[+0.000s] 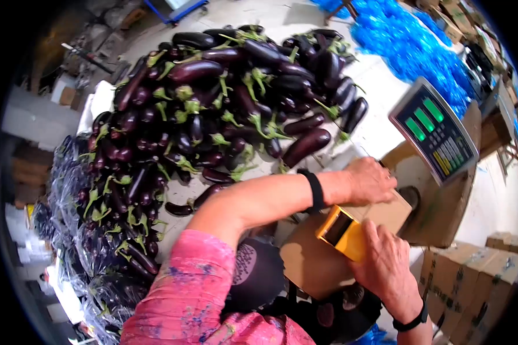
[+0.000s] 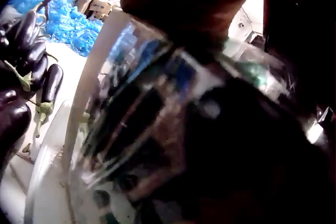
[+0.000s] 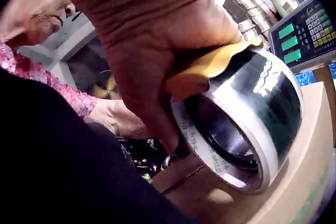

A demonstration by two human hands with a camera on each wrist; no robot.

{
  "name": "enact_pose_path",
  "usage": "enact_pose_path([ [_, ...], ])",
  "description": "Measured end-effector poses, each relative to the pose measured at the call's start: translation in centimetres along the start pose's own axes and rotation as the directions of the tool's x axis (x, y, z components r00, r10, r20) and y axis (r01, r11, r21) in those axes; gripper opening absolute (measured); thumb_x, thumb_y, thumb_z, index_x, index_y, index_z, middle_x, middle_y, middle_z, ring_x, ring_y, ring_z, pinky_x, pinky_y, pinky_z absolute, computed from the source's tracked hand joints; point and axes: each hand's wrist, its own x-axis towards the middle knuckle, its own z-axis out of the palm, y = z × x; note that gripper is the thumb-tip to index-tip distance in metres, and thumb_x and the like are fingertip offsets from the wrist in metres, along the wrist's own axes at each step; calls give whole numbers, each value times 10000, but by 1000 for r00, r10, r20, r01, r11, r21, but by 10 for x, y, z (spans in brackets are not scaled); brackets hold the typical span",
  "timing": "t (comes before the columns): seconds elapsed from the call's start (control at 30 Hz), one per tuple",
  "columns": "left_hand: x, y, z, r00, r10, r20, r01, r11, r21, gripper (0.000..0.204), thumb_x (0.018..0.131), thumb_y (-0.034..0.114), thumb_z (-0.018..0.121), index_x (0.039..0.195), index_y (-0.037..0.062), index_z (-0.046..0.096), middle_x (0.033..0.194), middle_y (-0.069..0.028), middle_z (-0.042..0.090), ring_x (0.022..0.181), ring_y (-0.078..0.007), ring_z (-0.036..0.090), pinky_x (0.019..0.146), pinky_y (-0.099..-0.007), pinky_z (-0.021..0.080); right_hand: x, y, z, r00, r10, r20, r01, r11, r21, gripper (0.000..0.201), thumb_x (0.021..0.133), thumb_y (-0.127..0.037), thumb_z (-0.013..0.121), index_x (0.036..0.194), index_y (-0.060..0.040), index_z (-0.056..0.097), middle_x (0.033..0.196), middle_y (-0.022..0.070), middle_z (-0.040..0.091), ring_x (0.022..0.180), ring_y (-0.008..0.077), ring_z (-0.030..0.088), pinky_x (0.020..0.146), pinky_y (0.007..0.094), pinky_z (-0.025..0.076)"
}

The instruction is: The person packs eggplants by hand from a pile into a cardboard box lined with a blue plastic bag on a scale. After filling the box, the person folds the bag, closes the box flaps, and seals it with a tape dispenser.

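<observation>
My right hand [image 1: 383, 259] grips a yellow tape dispenser [image 1: 351, 247] over a brown cardboard box [image 1: 308, 264]. In the right wrist view, its thumb and fingers wrap around the yellow body beside a thick roll of tape [image 3: 268, 98]. The roll lies close over the cardboard [image 3: 310, 145]. My left hand [image 1: 369, 181] rests on the far part of the box, its fingers pointing right towards the scale. In the dark left wrist view, a shiny, clear film [image 2: 121, 124] spreads below the wrist, and the fingers are hidden.
A large heap of eggplants [image 1: 213, 103] covers the floor ahead and left. A digital scale display [image 1: 434, 129] stands just right of the box. Blue plastic [image 1: 403, 46] lies behind it; stacked cartons [image 1: 466, 282] stand at the right. Clear plastic bags [image 1: 75, 195] line the left side.
</observation>
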Motion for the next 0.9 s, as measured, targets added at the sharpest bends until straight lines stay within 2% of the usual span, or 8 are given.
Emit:
enact_pose_path([
  [0.03,2,-1,2,1000,-10,28,11,1000,-25,369,929,442,540,980,95,657,925,-131,713,864,-319,708,776,-455,546,-1,1,2,1000,-4,-29,4,1000,2,600,709,-224,805,1189,-42,495,910,175,614,792,383,671,648,481,524],
  [0.1,0,-4,8,989,138,-46,-134,988,76,346,934,437,536,958,114,658,911,-98,698,843,-288,707,730,-434,546,-5,6,2,998,-15,-65,15,1000,1,577,724,-225,789,1183,-44,491,896,175,614,783,381,668,646,487,524],
  [0.13,3,-1,5,997,74,35,-77,992,101,319,934,424,544,930,124,654,894,-82,690,829,-257,707,682,-407,546,-7,9,1,996,-19,-86,21,1000,22,557,731,-225,782,1170,-47,490,888,176,612,781,381,667,643,486,525],
  [0.2,4,3,-2,999,14,-37,-13,1000,26,293,950,395,566,889,117,634,786,-81,696,723,-288,702,642,-427,548,-9,18,0,994,-29,-108,38,996,80,501,744,-218,768,1125,-54,488,858,180,603,762,387,662,626,483,525],
  [0.27,4,6,-8,1000,5,-15,-4,998,62,308,964,401,558,892,110,632,745,-91,693,699,-309,698,654,-439,552,-13,21,-1,993,-18,-114,26,997,71,466,752,-216,762,1087,-57,480,823,177,591,731,389,657,603,487,520],
  [0.5,2,5,-4,999,-26,-43,28,999,46,319,970,412,554,902,108,626,756,-105,690,715,-321,697,660,-450,560,-46,42,5,993,54,-109,-46,996,74,542,698,-205,805,1119,-68,492,867,160,578,799,375,643,661,487,520],
  [0.8,-1,0,-4,999,8,-52,-7,1000,25,267,961,359,577,890,102,592,740,-92,666,743,-309,692,667,-437,554,-103,109,69,973,121,-198,-97,987,126,543,704,-234,800,1134,-48,524,849,148,582,766,373,628,671,451,518],
  [0.9,2,1,-8,999,1,-54,-1,1000,7,283,962,367,573,878,98,603,759,-87,675,758,-293,699,675,-431,550,-125,142,98,968,144,-204,-108,978,179,534,716,-240,789,1123,-23,521,885,189,590,796,408,622,719,446,521],
])
